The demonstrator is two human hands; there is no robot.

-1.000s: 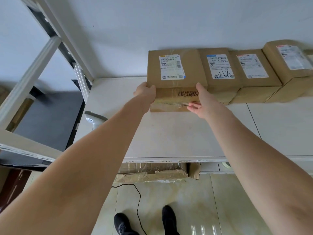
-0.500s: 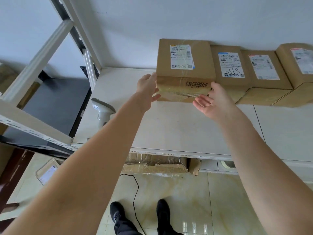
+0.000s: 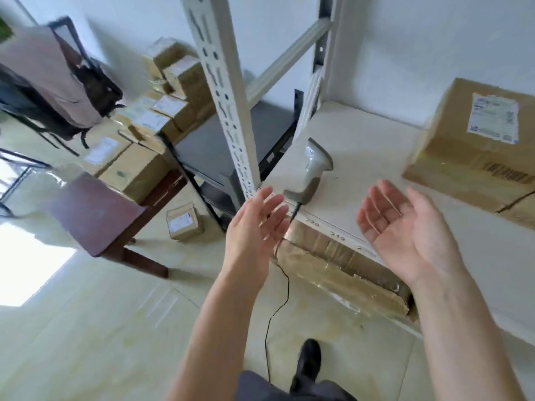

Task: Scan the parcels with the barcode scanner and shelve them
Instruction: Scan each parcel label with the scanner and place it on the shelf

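Now both hands are empty. The left hand [image 3: 257,224] has its fingers [image 3: 267,199] straight and loosely spread, touching nothing, palm turned inward, hanging in the air just off the shelf's [image 3: 362,157] front left corner. The right hand [image 3: 405,230] is palm-up, fingers slightly curved and apart, holding nothing, hovering over the shelf's front edge. Both forearms reach up and forward from the bottom of the view, roughly parallel.

Half a second ago those hands were at the parcel [image 3: 474,140], the left against its side and the right just under its front face; they have since pulled back toward the body and let it go. That parcel sits toward the shelf's back right, label up, barcode on its front face, well apart from both hands. The view has also swung left.

The barcode scanner [image 3: 314,169] lies on the shelf near its front left corner, its cable [image 3: 279,290] trailing over the edge to the floor. It lies between the two hands, beyond their fingertips. More parcels [image 3: 162,117] are stacked on and around a dark counter [image 3: 95,212] farther left, and one small box [image 3: 183,221] lies on the floor beside the shelf's upright post [image 3: 228,105].
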